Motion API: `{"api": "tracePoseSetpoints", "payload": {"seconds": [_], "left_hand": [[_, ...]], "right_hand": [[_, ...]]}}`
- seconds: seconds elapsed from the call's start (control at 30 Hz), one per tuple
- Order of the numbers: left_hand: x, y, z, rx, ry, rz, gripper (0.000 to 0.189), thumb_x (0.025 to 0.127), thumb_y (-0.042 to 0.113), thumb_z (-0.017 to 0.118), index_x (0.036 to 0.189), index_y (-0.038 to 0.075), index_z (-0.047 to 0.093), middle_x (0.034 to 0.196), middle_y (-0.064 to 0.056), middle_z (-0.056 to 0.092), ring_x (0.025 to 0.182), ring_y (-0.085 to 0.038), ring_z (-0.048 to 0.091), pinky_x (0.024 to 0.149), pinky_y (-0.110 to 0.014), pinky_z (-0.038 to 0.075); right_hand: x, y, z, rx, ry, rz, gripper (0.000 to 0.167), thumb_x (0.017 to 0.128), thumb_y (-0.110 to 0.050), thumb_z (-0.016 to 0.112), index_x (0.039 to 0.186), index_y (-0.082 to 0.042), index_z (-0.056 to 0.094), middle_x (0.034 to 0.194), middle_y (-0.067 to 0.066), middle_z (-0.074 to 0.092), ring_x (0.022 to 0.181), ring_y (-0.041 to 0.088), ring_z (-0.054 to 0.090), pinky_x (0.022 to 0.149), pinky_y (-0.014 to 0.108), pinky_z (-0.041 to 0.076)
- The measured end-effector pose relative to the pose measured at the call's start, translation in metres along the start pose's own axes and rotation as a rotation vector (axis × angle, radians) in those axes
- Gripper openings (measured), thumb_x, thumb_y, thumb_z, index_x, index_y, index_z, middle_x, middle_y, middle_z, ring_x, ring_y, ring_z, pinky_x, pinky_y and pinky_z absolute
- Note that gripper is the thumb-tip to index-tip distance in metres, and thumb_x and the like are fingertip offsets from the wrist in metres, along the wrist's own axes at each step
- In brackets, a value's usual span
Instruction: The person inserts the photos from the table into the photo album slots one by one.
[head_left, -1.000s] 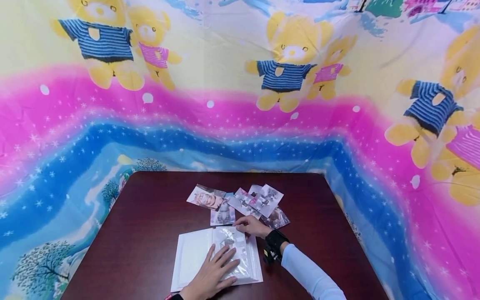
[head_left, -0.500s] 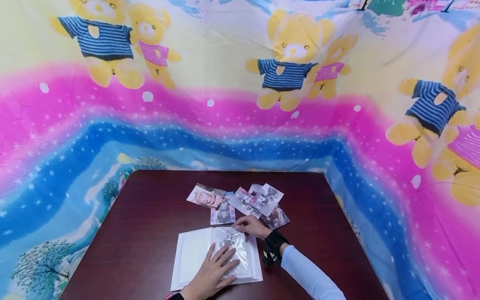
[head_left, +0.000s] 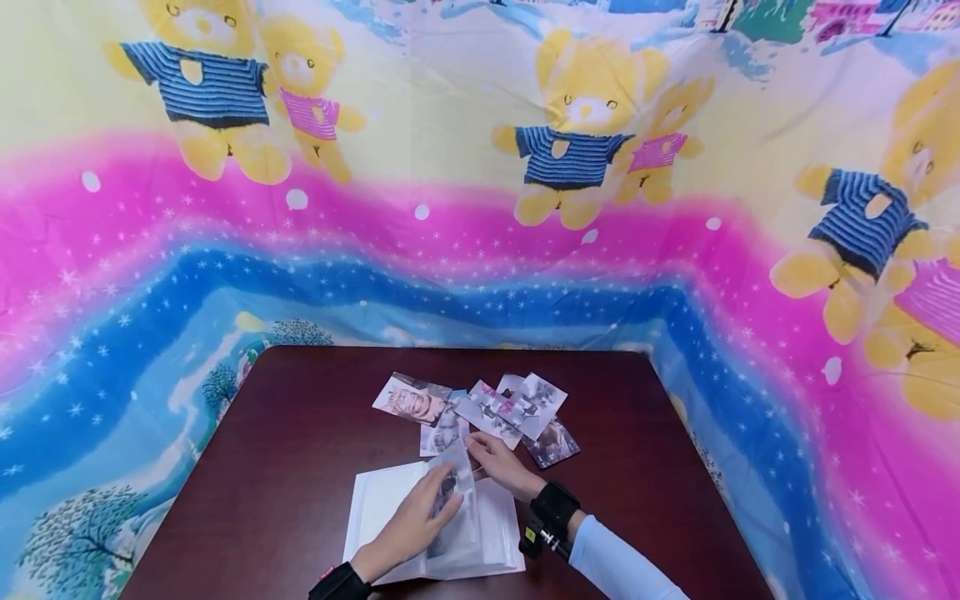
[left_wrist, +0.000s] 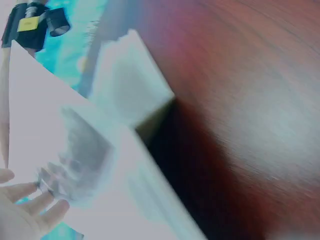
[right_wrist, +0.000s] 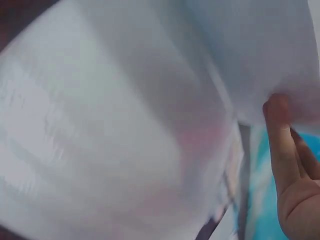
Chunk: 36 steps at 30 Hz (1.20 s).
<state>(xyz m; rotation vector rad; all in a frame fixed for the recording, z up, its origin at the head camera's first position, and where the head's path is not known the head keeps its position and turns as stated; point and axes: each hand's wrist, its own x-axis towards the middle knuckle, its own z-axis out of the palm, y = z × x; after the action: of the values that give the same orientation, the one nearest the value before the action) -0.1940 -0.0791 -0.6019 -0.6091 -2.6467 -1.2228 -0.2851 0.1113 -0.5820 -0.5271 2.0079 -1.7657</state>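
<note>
An open white photo album (head_left: 378, 508) lies near the front of the dark table. One clear-sleeved page (head_left: 467, 521) stands partly raised, and a greyish photo (left_wrist: 85, 155) shows in it in the left wrist view. My right hand (head_left: 508, 468) pinches that page's upper corner; in the right wrist view a fingertip (right_wrist: 277, 107) presses on the sheet with other fingers behind it. My left hand (head_left: 408, 521) is over the album's middle, fingers extended against the raised page's photo side.
Beyond the album lie several loose photos: one with a pinkish print (head_left: 412, 398) at the left, and an overlapping group (head_left: 534, 406) at the right. The brown table (head_left: 300, 417) ends at a curtain (head_left: 465, 242) printed with teddy bears.
The page that lay flat under my left hand is now lifted and tilting leftward, its corner in my right hand. My left hand has come up off the album and shifted slightly left.
</note>
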Motion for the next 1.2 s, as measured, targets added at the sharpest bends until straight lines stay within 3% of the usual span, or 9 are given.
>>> {"api": "tracePoseSetpoints", "payload": {"seconds": [0.2,0.3,0.47,0.6,0.87,1.07,1.2], "left_hand": [[0.003,0.008,-0.01,-0.021,0.133,-0.049,0.053,0.101,0.035,0.057,0.142,0.002,0.05,0.14,-0.015,0.051,0.127,-0.032,0.052,0.099,-0.051,0.046],[0.0,0.009,-0.019,-0.056,0.186,-0.111,0.051,0.1,0.033,0.058,0.14,0.002,0.051,0.136,-0.013,0.055,0.114,-0.03,0.061,0.088,-0.045,0.053],[0.0,0.007,-0.041,-0.141,0.267,-0.217,0.051,0.097,0.029,0.064,0.137,0.002,0.052,0.125,-0.017,0.063,0.089,-0.024,0.071,0.07,-0.031,0.056],[-0.002,-0.002,-0.055,-0.097,0.337,-0.233,0.052,0.089,0.015,0.073,0.134,0.0,0.053,0.113,-0.022,0.068,0.076,-0.021,0.072,0.062,-0.029,0.056],[-0.013,-0.024,-0.06,0.022,0.394,-0.231,0.054,0.077,-0.006,0.074,0.129,0.002,0.059,0.103,-0.02,0.071,0.067,-0.019,0.067,0.055,-0.029,0.051],[-0.022,-0.038,-0.059,0.097,0.426,-0.235,0.048,0.074,-0.009,0.076,0.12,0.003,0.066,0.107,-0.019,0.068,0.067,-0.021,0.065,0.057,-0.033,0.047],[-0.028,-0.049,-0.056,0.143,0.435,-0.214,0.044,0.073,-0.01,0.076,0.115,0.002,0.068,0.107,-0.018,0.068,0.07,-0.023,0.063,0.058,-0.038,0.049]], "right_hand": [[-0.004,-0.011,0.021,0.108,-0.084,-0.056,0.041,0.109,-0.02,0.039,0.129,0.014,0.049,0.115,0.019,0.064,0.099,0.032,0.068,0.077,0.037,0.059],[-0.006,-0.011,0.031,0.135,-0.144,-0.075,0.041,0.109,-0.017,0.038,0.133,0.015,0.047,0.127,0.026,0.055,0.105,0.039,0.065,0.081,0.04,0.058],[-0.005,-0.005,0.047,0.085,-0.24,-0.12,0.039,0.108,-0.013,0.04,0.141,0.006,0.046,0.144,0.026,0.044,0.114,0.037,0.061,0.081,0.042,0.058],[-0.005,0.0,0.057,-0.071,-0.269,-0.198,0.038,0.105,-0.009,0.046,0.14,0.002,0.051,0.149,0.019,0.042,0.113,0.032,0.06,0.077,0.041,0.059],[-0.007,0.01,0.067,-0.469,-0.272,-0.386,0.033,0.101,-0.008,0.05,0.13,0.002,0.06,0.144,0.018,0.05,0.11,0.016,0.061,0.084,0.023,0.052],[-0.01,0.016,0.065,-0.713,-0.227,-0.437,0.03,0.098,-0.009,0.056,0.126,-0.003,0.066,0.134,0.012,0.059,0.119,0.019,0.055,0.099,0.028,0.043],[-0.015,0.023,0.061,-0.78,-0.189,-0.48,0.03,0.096,-0.008,0.059,0.124,-0.006,0.068,0.131,0.012,0.061,0.117,0.022,0.054,0.101,0.031,0.041]]}}
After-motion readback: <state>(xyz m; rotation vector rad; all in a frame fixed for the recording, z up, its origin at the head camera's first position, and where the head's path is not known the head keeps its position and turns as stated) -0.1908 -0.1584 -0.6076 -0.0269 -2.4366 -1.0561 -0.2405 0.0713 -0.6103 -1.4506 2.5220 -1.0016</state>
